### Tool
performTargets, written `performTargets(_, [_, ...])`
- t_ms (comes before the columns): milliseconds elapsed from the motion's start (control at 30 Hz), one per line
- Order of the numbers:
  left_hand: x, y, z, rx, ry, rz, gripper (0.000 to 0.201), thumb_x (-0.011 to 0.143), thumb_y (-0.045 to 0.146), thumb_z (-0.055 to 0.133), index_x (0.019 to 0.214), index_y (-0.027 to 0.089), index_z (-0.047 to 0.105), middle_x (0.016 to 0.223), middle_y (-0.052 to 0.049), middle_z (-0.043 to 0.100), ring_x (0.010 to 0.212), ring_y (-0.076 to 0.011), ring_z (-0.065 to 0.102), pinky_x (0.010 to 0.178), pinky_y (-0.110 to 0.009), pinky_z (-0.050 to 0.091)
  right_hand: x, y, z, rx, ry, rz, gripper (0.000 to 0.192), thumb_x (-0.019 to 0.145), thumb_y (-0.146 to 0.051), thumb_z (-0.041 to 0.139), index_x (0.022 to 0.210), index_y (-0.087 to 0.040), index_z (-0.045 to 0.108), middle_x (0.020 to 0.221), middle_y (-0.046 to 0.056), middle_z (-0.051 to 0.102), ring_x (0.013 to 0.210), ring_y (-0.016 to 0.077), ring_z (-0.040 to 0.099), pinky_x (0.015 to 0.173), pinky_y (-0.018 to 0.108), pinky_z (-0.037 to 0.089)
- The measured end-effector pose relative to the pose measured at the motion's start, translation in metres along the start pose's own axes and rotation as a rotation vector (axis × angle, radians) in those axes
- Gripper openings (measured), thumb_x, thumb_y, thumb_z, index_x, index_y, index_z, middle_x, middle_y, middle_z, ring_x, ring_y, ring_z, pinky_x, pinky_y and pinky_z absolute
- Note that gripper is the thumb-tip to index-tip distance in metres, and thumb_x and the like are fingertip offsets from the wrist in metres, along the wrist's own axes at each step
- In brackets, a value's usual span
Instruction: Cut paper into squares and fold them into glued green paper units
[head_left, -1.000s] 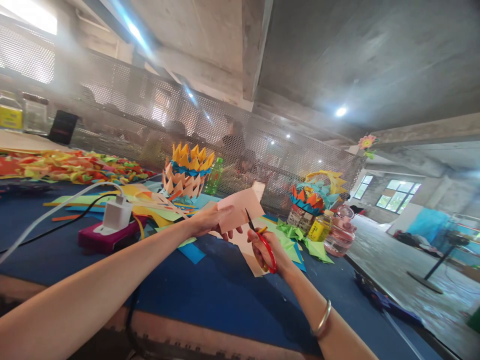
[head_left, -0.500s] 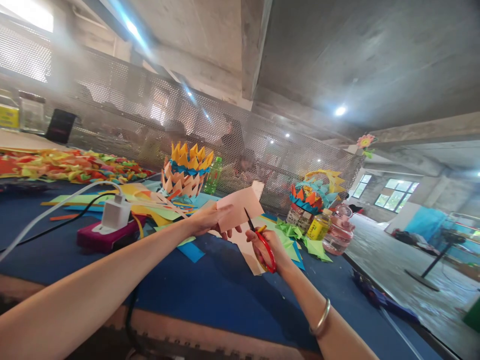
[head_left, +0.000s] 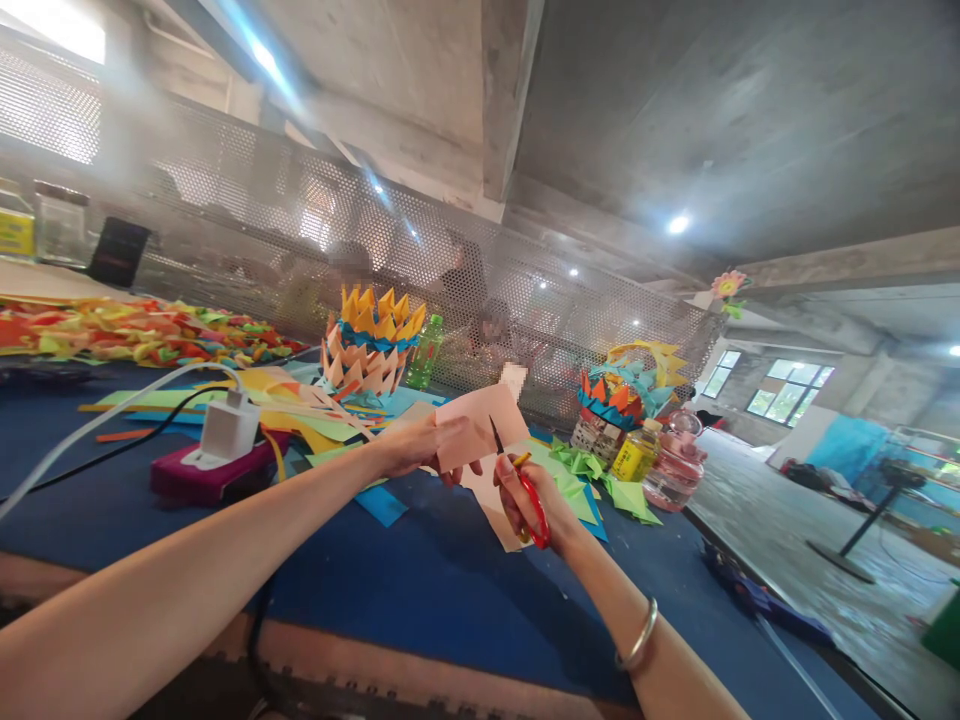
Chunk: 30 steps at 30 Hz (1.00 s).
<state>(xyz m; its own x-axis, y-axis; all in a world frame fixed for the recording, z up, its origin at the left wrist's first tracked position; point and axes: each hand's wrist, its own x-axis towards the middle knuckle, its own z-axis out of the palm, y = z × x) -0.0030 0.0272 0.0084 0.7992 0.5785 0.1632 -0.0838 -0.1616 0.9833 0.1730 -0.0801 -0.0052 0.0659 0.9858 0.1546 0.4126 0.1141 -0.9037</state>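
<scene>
My left hand grips a sheet of pale pink paper by its left side, holding it above the table. In my right hand is a pair of scissors with red and yellow handles. One dark blade lies across the face of the paper near its right part; the other blade is hidden behind the sheet. Another piece of pink paper lies on the blue tabletop below my hands. Green folded paper pieces lie just right of the scissors.
A folded-paper basket and a green bottle stand behind. A second paper basket, a yellow-labelled bottle and a pink jug stand right. At left are a purple power strip, cables and a pile of paper strips.
The pink paper has dropped slightly and tilted in my left hand. The scissors have turned a little, with the handles closer together.
</scene>
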Motion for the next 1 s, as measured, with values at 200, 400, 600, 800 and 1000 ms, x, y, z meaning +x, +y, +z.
performTargets(200, [-0.004, 0.003, 0.011, -0.004, -0.013, -0.031, 0.05, 0.09, 0.056, 0.046, 0.091, 0.011, 0.068, 0.081, -0.015, 0.072, 0.052, -0.0141, 0.059, 0.054, -0.027, 0.048, 0.002, 0.007, 0.0, 0.064, 0.018, -0.083, 0.057, 0.078, -0.077, 0.046, 0.07, -0.021, 0.044, 0.037, -0.011, 0.035, 0.025, 0.0064, 0.034, 0.026, 0.018, 0.028])
performTargets(400, [-0.003, 0.004, 0.012, -0.022, -0.002, -0.026, 0.047, 0.092, 0.051, 0.044, 0.095, 0.01, 0.068, 0.079, -0.014, 0.072, 0.052, -0.0149, 0.058, 0.055, -0.029, 0.049, 0.003, 0.007, -0.002, 0.088, 0.005, -0.071, 0.057, 0.075, -0.077, 0.051, 0.068, -0.021, 0.045, 0.037, -0.01, 0.037, 0.025, 0.0054, 0.031, 0.026, 0.018, 0.025])
performTargets(600, [-0.004, 0.008, 0.013, -0.009, -0.008, 0.015, 0.049, 0.091, 0.052, 0.046, 0.104, 0.009, 0.066, 0.076, -0.015, 0.072, 0.047, -0.0146, 0.057, 0.048, -0.027, 0.046, 0.0, 0.002, -0.003, 0.074, 0.034, -0.097, 0.054, 0.079, -0.071, 0.054, 0.063, -0.019, 0.049, 0.036, -0.009, 0.037, 0.027, 0.0047, 0.033, 0.029, 0.017, 0.023])
performTargets(800, [-0.005, 0.005, 0.013, -0.009, -0.003, -0.007, 0.048, 0.092, 0.052, 0.044, 0.096, 0.011, 0.068, 0.078, -0.015, 0.072, 0.05, -0.0153, 0.059, 0.051, -0.027, 0.047, 0.003, 0.006, -0.003, 0.085, 0.012, -0.087, 0.053, 0.076, -0.072, 0.056, 0.067, -0.021, 0.046, 0.036, -0.01, 0.037, 0.023, 0.0068, 0.033, 0.024, 0.018, 0.026])
performTargets(1000, [-0.002, -0.005, 0.014, -0.004, -0.085, -0.045, 0.048, 0.09, 0.057, 0.046, 0.089, 0.015, 0.07, 0.077, -0.009, 0.072, 0.048, -0.0136, 0.057, 0.054, -0.027, 0.047, 0.005, 0.013, -0.003, 0.105, -0.012, -0.113, 0.054, 0.081, -0.072, 0.049, 0.068, -0.02, 0.045, 0.033, -0.01, 0.037, 0.023, 0.0061, 0.034, 0.025, 0.016, 0.025])
